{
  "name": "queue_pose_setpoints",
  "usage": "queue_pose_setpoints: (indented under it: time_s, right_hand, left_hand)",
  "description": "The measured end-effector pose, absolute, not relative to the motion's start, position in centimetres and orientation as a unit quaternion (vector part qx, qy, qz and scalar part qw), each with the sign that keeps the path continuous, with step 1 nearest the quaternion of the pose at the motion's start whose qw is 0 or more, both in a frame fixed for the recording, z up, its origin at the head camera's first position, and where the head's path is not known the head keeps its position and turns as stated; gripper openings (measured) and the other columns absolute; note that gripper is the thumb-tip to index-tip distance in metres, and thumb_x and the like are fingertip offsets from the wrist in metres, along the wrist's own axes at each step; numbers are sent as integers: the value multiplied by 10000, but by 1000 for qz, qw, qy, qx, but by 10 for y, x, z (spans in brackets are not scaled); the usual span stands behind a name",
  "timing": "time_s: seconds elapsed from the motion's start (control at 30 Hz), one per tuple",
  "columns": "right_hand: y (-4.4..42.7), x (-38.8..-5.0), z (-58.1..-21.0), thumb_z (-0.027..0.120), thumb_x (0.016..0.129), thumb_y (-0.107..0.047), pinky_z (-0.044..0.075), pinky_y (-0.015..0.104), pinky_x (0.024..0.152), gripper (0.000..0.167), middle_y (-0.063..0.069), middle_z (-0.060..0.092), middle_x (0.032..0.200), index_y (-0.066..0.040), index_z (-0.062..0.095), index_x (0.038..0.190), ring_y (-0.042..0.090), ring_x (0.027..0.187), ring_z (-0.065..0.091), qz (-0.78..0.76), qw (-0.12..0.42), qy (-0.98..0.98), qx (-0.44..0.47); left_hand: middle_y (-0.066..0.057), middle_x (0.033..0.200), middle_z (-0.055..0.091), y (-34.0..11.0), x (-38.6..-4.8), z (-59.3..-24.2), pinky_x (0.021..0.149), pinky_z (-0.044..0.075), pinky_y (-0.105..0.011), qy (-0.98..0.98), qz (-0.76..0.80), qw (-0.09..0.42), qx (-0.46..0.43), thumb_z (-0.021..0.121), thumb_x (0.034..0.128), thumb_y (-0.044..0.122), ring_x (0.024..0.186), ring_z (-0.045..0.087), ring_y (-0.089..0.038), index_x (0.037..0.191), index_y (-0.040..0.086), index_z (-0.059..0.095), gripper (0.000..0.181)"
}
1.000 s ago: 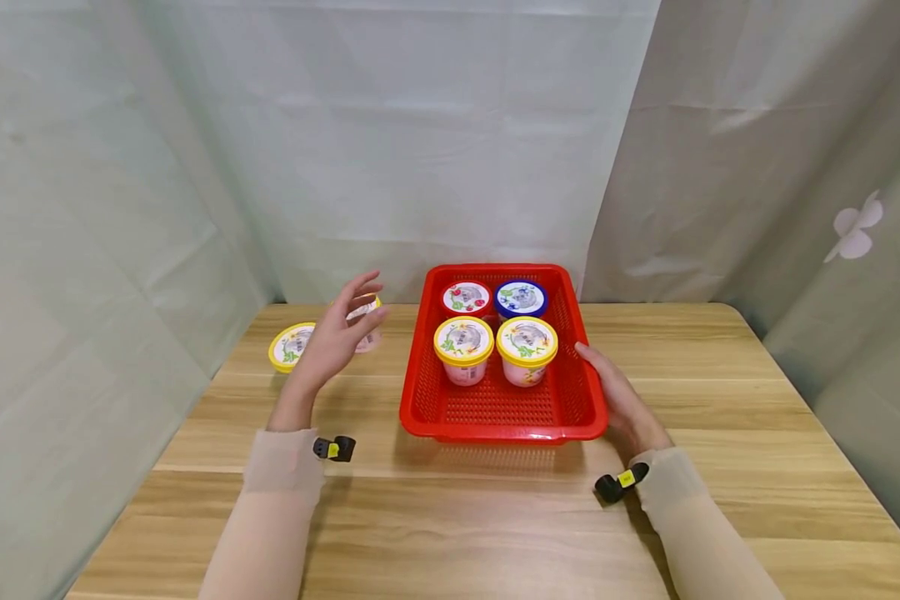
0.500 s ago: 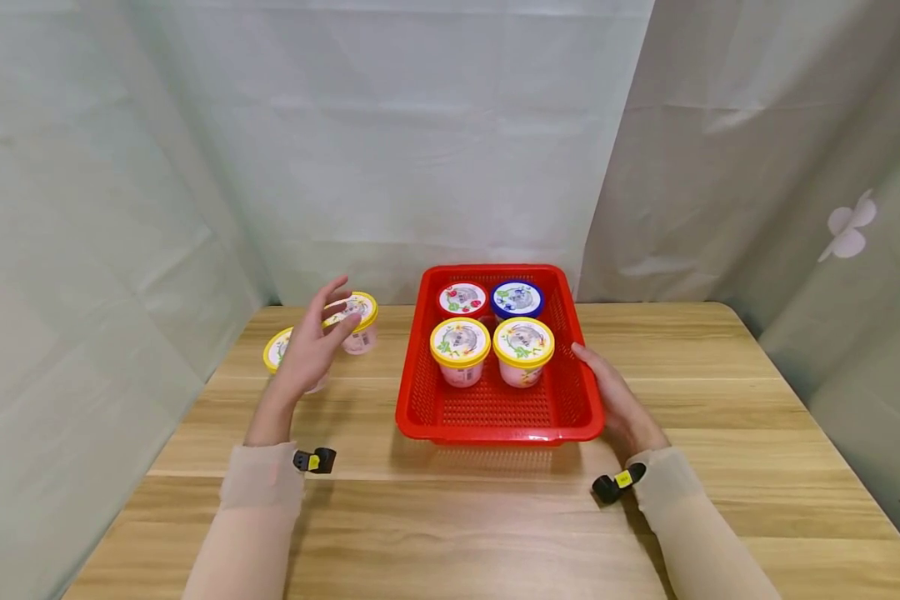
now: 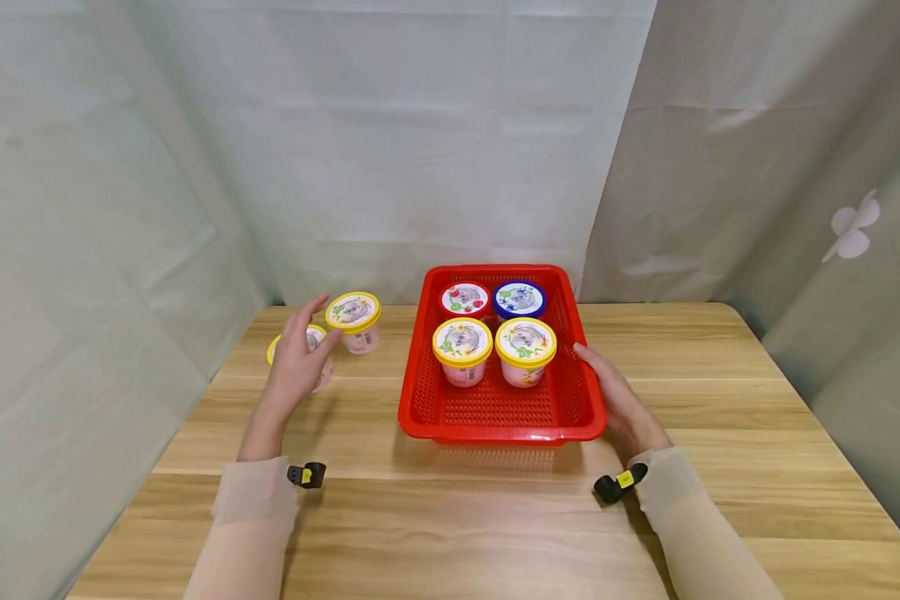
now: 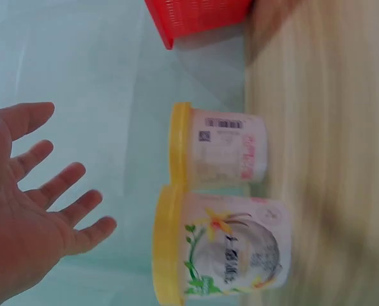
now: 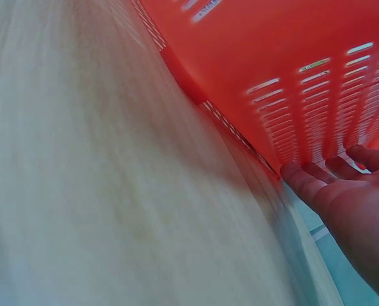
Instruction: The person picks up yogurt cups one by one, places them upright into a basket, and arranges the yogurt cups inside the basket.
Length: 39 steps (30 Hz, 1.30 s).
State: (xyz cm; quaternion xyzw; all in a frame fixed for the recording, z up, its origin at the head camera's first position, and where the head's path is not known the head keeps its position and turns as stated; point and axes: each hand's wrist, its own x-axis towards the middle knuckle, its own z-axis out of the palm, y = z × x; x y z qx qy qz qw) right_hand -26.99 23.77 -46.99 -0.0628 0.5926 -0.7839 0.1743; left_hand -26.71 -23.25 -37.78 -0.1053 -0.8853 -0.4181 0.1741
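Observation:
My left hand [image 3: 291, 367] hovers with spread fingers over the nearer of two yellow-lidded cups on the left of the table, partly hiding this cup [image 3: 316, 337] in the head view. In the left wrist view the palm and fingers stand apart from the nearer cup [image 4: 234, 248]. Just behind it is the other yellow-lidded cup [image 3: 353, 313], its barcode side showing in the left wrist view. Against the outer right wall of a red basket [image 3: 498, 433] rests my right hand [image 3: 624, 408]; its extended fingers touch the slotted plastic in the right wrist view.
Inside the basket stand two yellow-lidded cups [image 3: 462, 343] in front, with a red-lidded cup [image 3: 465, 297] and a blue-lidded cup [image 3: 519, 298] behind. The wooden table [image 3: 450, 533] meets a pale curtain [image 3: 420, 142] at its back edge.
My left hand has moved left and toward me, away from the farther loose cup to above the nearer one. The right hand and basket have stayed in place.

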Motion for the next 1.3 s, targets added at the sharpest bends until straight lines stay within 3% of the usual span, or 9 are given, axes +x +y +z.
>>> queue_pose_setpoints:
  time_s: [0.53, 0.83, 1.3]
  right_hand:
    - [237, -270, -469, 429, 1077, -554, 571, 457, 968, 652, 62, 569, 1382, -144, 313, 1570, 322, 1268, 583, -778, 175, 601, -59]
    - [238, -271, -470, 420, 1083, -546, 571, 449, 967, 631, 29, 591, 1362, -153, 316, 1566, 303, 1259, 586, -782, 175, 595, -62]
    - [238, -270, -469, 432, 1075, -559, 572, 459, 964, 679, 76, 547, 1401, -142, 288, 1591, 313, 1259, 582, -775, 180, 603, -57]
  left_hand:
    - [-312, 1554, 347, -251, -263, -400, 1173, 220, -694, -904, -377, 183, -81, 647, 1022, 109, 1459, 280, -522, 1544, 0, 413, 582]
    - [-295, 1593, 270, -260, -259, -409, 1156, 132, -719, -917, -360, 166, -43, 645, 1032, 170, 1478, 164, -542, 1528, 14, 419, 567]
    - [-311, 1628, 211, -275, -264, -423, 1164, 134, -745, -910, -385, 154, -20, 633, 1053, 239, 1508, 76, -536, 1530, -21, 413, 586]
